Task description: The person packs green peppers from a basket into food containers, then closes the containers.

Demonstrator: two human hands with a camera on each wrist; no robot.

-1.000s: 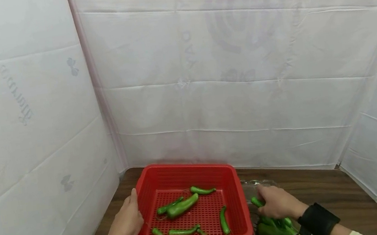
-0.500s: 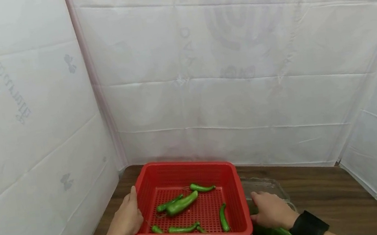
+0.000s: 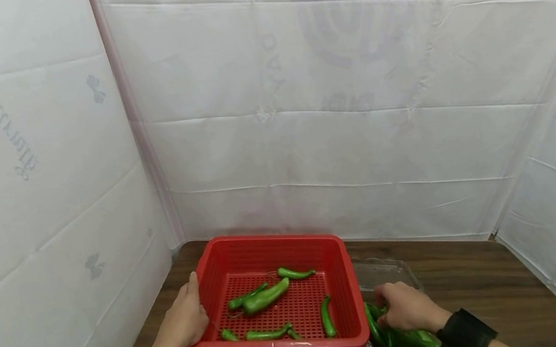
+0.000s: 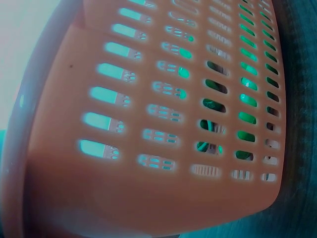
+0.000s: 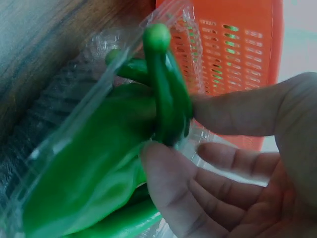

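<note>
While my right-hand fingers [image 5: 168,191] pinch a green pepper [image 5: 166,94] in the clear tray [image 3: 391,270], my left hand [image 3: 184,323] lies flat against the red basket [image 3: 272,250].
That pepper could slip, I judge, since the grip is only fingertips; the basket wall stands between it and the other peppers [image 3: 262,297] on the desk [image 3: 482,281].

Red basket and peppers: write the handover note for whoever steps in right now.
Left hand rests on the left wall of the red basket, steadying it.
Right hand pinches a green pepper over the clear plastic tray to the basket's right.
Done: about seven peppers lie loose in the basket.
Left: several peppers remain in the tray; the pinched one likely goes into the basket first.
</note>
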